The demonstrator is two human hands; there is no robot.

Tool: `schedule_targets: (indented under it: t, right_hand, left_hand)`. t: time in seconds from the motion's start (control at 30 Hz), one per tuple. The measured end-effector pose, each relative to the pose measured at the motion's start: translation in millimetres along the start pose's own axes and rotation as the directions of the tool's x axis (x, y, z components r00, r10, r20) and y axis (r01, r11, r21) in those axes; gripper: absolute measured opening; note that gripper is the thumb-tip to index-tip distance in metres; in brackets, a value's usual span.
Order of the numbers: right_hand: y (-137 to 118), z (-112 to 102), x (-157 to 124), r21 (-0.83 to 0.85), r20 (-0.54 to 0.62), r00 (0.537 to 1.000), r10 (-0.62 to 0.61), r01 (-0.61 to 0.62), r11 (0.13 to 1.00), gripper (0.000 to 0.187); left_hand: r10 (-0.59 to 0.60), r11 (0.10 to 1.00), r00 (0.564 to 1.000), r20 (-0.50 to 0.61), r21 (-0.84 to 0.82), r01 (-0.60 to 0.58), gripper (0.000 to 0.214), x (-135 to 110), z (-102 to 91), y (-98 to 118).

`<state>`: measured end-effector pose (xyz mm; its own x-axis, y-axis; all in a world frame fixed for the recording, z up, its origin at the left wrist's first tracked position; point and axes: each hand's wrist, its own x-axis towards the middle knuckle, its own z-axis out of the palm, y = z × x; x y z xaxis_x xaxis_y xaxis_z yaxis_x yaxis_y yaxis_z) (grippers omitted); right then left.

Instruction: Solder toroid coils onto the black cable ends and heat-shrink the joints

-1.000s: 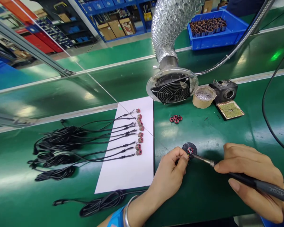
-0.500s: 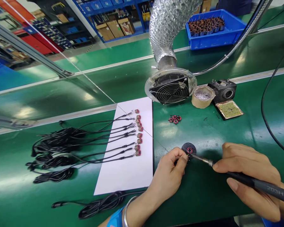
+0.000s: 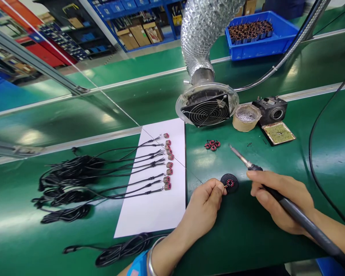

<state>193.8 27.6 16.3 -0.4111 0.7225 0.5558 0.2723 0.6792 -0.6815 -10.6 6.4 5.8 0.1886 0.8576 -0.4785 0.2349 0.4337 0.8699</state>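
My left hand (image 3: pixel 205 205) pinches a thin wire against the small red coil (image 3: pixel 230 183) that sits on a black round pad (image 3: pixel 233 179) on the green bench. My right hand (image 3: pixel 278 199) grips the dark handle of a soldering iron (image 3: pixel 293 211). Its metal tip (image 3: pixel 235 151) points up and to the left, lifted off the coil. A black cable (image 3: pixel 123 247) runs from under my left wrist.
A white sheet (image 3: pixel 158 207) holds several wired coils (image 3: pixel 168 165) with black leads (image 3: pixel 71 180) to the left. Loose red coils (image 3: pixel 212 144) lie near a fume fan (image 3: pixel 207 109). A solder pot (image 3: pixel 246 117), iron stand (image 3: pixel 270 109), sponge (image 3: pixel 278 133) and blue bin (image 3: pixel 258 36) stand behind.
My right hand has lifted the soldering iron tip off the coil and swung it up and back. My left hand stays pinched at the coil.
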Motion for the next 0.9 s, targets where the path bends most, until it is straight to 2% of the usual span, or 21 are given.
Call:
schedule_targets:
  t: [0.2,0.47,0.6,0.7,0.9]
  right_hand:
    - [9.0,21.1,6.8,-0.008,0.048,0.999,0.024,-0.024,1.000,0.021]
    - [10.6,31.0,11.0,-0.011,0.083,0.990,0.117,-0.117,0.993,0.023]
    - [11.5,32.9,11.5,-0.006,0.093,0.982,0.162,-0.162,0.987,0.023]
    - [13.5,33.2,11.2,-0.004,0.093,0.986,0.141,-0.141,0.990,0.024]
    - [12.1,31.0,9.5,0.059,0.120,0.991,0.063,-0.071,0.996,0.028]
  left_hand:
    - [0.021,1.000,1.000,-0.004,0.000,-0.021,0.040,0.9,-0.9,-0.4]
    - [0.025,0.999,1.000,-0.010,0.036,-0.025,0.040,0.8,-1.6,-4.1]
    - [0.127,0.992,0.992,-0.005,0.023,-0.127,0.036,-1.2,-1.0,-6.9]
    - [0.193,0.980,0.981,0.010,0.051,-0.194,0.034,-3.4,-1.3,-7.2]
    - [0.208,0.967,0.977,0.033,0.140,-0.211,0.033,-9.3,-2.2,0.4]
